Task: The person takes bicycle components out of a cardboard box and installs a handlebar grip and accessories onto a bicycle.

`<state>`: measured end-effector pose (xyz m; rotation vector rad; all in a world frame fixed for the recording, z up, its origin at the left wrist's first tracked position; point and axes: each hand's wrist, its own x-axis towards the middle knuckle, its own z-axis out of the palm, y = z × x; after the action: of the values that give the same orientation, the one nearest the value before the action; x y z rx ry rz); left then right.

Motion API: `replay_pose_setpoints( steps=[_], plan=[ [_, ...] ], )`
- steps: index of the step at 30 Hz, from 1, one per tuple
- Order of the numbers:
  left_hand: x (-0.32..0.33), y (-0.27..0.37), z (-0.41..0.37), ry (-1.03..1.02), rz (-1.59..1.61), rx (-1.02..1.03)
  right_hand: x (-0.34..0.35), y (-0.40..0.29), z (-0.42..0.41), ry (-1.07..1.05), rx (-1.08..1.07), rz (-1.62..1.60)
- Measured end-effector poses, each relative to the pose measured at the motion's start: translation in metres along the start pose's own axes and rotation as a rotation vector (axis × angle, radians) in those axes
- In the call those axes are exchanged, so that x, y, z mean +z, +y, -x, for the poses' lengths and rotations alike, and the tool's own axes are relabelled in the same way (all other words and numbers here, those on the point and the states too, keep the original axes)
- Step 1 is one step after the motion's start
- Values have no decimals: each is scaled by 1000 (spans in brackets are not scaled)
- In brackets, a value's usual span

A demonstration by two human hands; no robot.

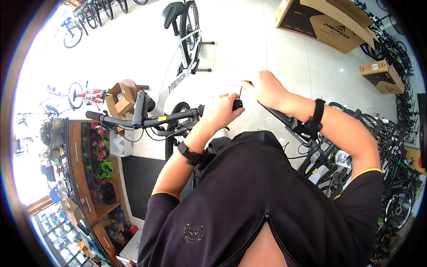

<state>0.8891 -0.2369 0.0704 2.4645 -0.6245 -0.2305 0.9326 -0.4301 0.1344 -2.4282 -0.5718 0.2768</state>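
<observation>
My left hand (pixel 218 112) is wrapped around the end of a black bicycle handlebar (pixel 178 115). The black end of a handlebar grip (pixel 237 104) shows between its thumb and fingers. Above that end, my right hand (pixel 267 89) pinches a thin dark rod-like tool (pixel 240 93), perhaps a hex key. The rod stands nearly upright, its lower tip at the grip's end; whether it sits in a bolt is too small to tell. A grey stem (pixel 138 109) clamps the bar's middle. Beyond it runs a pale Merida bicycle frame (pixel 176 82).
The bicycle's rear wheel stands in a black floor stand (pixel 204 70). Densely parked bicycles (pixel 333 133) line the right side. Large Merida cartons (pixel 328 28) stand at the far right. At left are a wooden cabinet (pixel 75 143), an open cardboard box (pixel 121 100) and a black mat (pixel 141 183).
</observation>
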Motion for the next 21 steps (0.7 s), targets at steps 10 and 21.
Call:
replay_pose_setpoints(
  steps=[10, 21],
  plan=[
    [-87, -61, 83, 166, 37, -304, 43, 41, 4, -2, 38, -997],
    [-83, -77, 82, -10, 89, -233, 28, 65, 2, 45, -281, -97]
  ],
)
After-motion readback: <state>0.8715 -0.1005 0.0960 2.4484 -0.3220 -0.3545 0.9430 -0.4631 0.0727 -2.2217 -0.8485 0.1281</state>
